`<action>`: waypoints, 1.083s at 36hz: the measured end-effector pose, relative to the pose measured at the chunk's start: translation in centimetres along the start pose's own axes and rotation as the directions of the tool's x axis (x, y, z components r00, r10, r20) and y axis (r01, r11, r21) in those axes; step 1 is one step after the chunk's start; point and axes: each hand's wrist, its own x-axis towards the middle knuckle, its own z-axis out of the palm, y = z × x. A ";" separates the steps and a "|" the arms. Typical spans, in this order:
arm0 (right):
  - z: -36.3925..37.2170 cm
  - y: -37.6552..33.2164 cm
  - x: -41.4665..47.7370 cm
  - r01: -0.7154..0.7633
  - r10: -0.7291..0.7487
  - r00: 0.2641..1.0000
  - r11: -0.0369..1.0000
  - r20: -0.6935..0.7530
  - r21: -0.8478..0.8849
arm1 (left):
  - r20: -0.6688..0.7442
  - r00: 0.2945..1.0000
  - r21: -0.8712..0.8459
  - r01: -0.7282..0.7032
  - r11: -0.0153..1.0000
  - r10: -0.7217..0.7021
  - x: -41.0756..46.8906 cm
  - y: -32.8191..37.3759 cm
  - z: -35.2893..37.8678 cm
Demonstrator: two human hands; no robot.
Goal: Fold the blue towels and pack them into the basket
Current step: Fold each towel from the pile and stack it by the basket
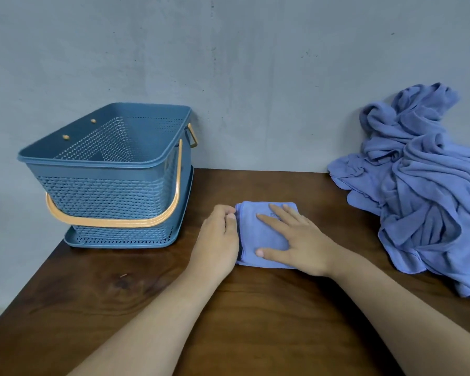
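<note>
Progress: early. One towel [266,237] is folded into a small, thick square, lying mid-table, nearer the back edge than the front. No towel can be seen in the basket [92,162], though its floor is partly hidden by the near wall. A pile [423,185] of unfolded towels is heaped at the back-right corner, against the wall and running off the right edge. Packing is judged not begun, and most of the folding is left.

Hands: the left hand [217,240] is curled at the square's left edge, thumb and fingertips pinching the layers there. The right hand [296,240] is laid flat on top, fingers spread and straight, pressing the fold down.

Materials: the towels are a soft, matte periwinkle cloth. It is limp and deeply creased in the pile, smooth where pressed. The basket is rigid teal plastic, a rounded rectangle tapering downward, with walls moulded in a perforated weave and a smooth rim. It stands at the back-left corner on a matching tray-like base. An orange handle [114,221] is swung down across its front. The table [228,316] is dark brown wood — grained and faintly glossy.
</note>
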 end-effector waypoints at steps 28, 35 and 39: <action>0.9 0.9 -0.1 -0.057 0.062 0.995 0.996 -0.077 0.068 | 0.320 0.916 0.143 -0.297 0.944 0.240 0.7 0.8 -0.2; 0.6 0.6 0.0 -0.067 0.068 0.996 0.998 -0.056 0.023 | 0.469 0.877 0.405 -0.320 0.857 0.105 1.7 0.5 1.0; 1.0 0.8 -0.2 -0.063 0.067 0.992 0.997 -0.107 0.035 | 0.428 0.903 0.519 -0.263 0.813 0.019 1.6 0.4 1.2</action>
